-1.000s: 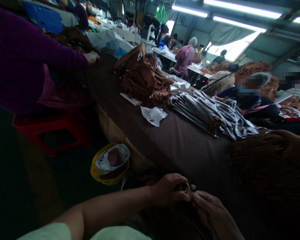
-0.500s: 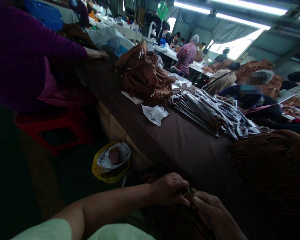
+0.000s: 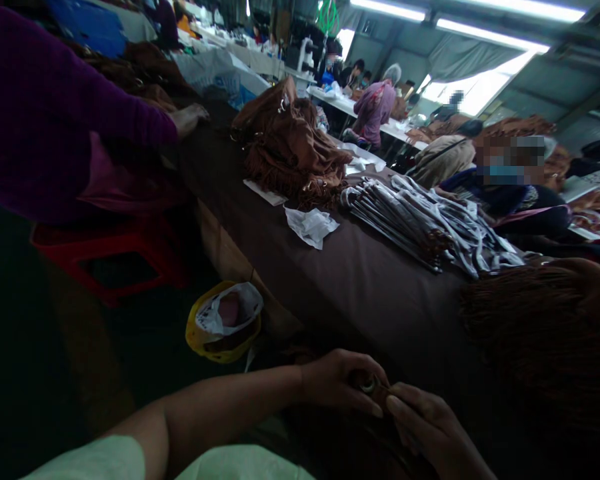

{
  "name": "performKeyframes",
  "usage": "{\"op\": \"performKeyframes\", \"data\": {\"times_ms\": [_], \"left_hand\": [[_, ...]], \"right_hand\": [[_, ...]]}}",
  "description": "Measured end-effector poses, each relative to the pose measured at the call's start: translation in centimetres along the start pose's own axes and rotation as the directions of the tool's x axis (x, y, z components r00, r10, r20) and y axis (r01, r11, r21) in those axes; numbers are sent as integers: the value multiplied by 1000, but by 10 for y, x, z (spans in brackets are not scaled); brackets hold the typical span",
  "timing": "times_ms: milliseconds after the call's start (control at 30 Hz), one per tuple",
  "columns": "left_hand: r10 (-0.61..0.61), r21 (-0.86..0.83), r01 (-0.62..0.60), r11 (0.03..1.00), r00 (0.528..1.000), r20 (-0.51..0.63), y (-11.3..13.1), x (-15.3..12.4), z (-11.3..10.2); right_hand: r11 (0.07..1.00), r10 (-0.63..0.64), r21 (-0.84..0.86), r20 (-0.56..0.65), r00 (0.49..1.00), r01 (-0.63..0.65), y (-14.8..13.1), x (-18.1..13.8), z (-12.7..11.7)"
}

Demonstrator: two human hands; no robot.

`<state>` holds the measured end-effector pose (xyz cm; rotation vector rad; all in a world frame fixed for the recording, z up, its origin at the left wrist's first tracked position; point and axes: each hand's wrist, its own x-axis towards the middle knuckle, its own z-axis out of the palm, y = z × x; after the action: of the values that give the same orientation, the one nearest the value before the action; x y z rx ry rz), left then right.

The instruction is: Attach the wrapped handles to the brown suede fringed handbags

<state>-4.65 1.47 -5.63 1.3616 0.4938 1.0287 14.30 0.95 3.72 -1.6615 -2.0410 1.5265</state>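
Observation:
My left hand [image 3: 337,383] is curled at the near edge of the brown-covered table [image 3: 360,280], its fingers closed around a small metal ring [image 3: 367,385] on a dark brown fringed piece in my lap. My right hand [image 3: 433,430] meets it from the right, fingers pinched on the same brown material beside the ring. What lies under both hands is dark and hard to make out. A heap of brown fringe [image 3: 545,333] lies on the table just right of my hands.
A bundle of wrapped straps [image 3: 420,223], crumpled white paper [image 3: 313,225] and a pile of tan fringed bags [image 3: 290,150] lie farther up the table. A person in a purple sleeve [image 3: 55,113] reaches over it at left. Below stand a red stool [image 3: 110,260] and yellow bin [image 3: 223,320].
My left fingers have closed further over the ring, hiding more of it. The hand of the person in purple has shifted slightly on the far table. The view has drifted a little.

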Motion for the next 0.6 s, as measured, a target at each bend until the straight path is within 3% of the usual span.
{"op": "performKeyframes", "data": {"times_ms": [100,167,400,600], "left_hand": [[-182,64,180,982,983,17,0,3,-2],[-214,162,215,963,976,-26,3,3,-3],[-142,374,191,908,978,-156,13,-1,8],[-1,717,4,697,1000,-5,3,2,7]], "right_hand": [[997,-8,81,26,1000,6,7,5,0],[992,-3,127,22,1000,1,8,8,-1],[956,44,291,25,999,-50,7,9,0],[925,206,304,105,973,-229,17,-1,0]]}}
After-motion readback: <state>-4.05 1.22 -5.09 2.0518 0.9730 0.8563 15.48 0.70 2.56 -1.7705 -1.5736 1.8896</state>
